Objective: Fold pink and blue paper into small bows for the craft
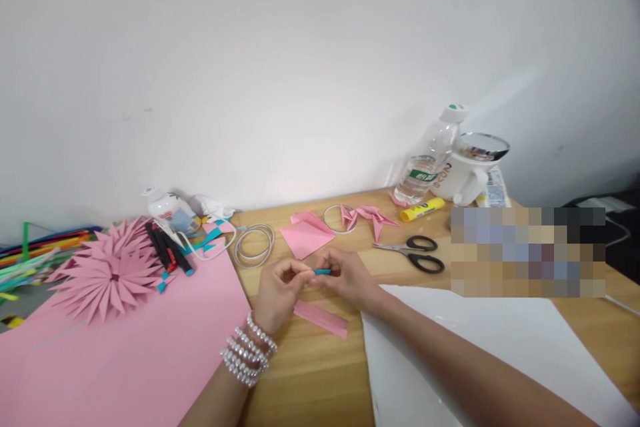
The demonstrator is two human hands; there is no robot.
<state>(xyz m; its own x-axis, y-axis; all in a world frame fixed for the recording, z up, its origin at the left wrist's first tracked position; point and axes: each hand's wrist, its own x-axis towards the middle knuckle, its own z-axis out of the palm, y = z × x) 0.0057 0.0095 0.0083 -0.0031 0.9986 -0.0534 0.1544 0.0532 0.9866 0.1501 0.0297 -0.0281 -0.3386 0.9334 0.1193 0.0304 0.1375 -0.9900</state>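
Observation:
Over the middle of the wooden table, a small strip of blue paper is pinched between both hands. My left hand, with pearl bracelets at its wrist, has thumb and forefinger closed at the strip's left end. At the other end, the fingers of my right hand are closed on it, partly hiding it. Just below the hands lies a narrow folded pink paper strip. Beyond them rests a folded pink paper sheet, with pink folded paper pieces to its right.
Black-handled scissors and a yellow glue stick lie right, near a water bottle and white mug. Pink paper flowers, black markers and a large pink sheet are left. A white board lies right.

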